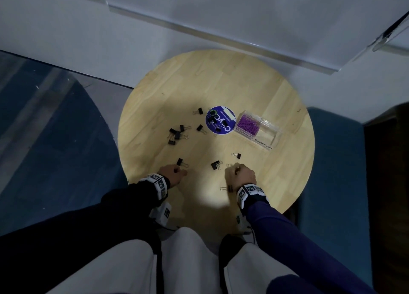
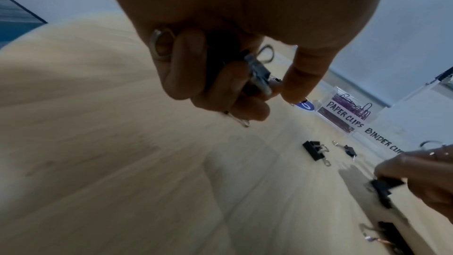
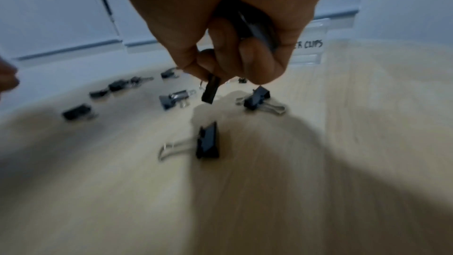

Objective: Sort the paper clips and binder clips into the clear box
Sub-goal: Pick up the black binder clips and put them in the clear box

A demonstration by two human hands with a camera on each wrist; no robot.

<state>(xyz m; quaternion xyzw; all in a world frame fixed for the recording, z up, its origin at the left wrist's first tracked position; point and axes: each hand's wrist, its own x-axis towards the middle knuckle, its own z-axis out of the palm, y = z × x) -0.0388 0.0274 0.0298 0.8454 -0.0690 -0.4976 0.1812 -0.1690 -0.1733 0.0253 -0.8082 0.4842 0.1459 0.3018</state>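
Head view: nearest the body, a binder clip (image 1: 226,188) is lying on the round wooden table (image 1: 254,90) just beside the right wrist. Left hand (image 1: 174,174) is hovering over the near edge, fingers curled; in the left wrist view its fingers (image 2: 186,69) are gripping a bunch of black binder clips (image 2: 257,73), wire loops sticking out. Right hand (image 1: 240,175) is also closing into a fist over the near table; right wrist view is showing its fingers (image 3: 257,59) wrapping round several clips, one dangling clip (image 3: 210,89) hanging below the fingertips. Both wrist views are blurry, so exact count is unclear.

Just past the hands, loose clips are sitting on the wood: one (image 1: 179,161) by the left fingertips, one (image 1: 215,164) between the hands, one (image 1: 236,154) a bit further right. Further out on the left, a small cluster of clips (image 1: 177,134) is lying together, with single clips near it.

Mid-table, a round purple disc (image 1: 221,121) is lying flat with a few small clips on it. Just beside it on the right, the clear box (image 1: 271,133) is standing, two compartments labelled PAPER CLIPS and BINDER CLIPS; purple paper clips (image 1: 247,124) are filling the left one, and the binder-clip side is looking clear through.

Beyond the table, a pale wall (image 1: 199,16).
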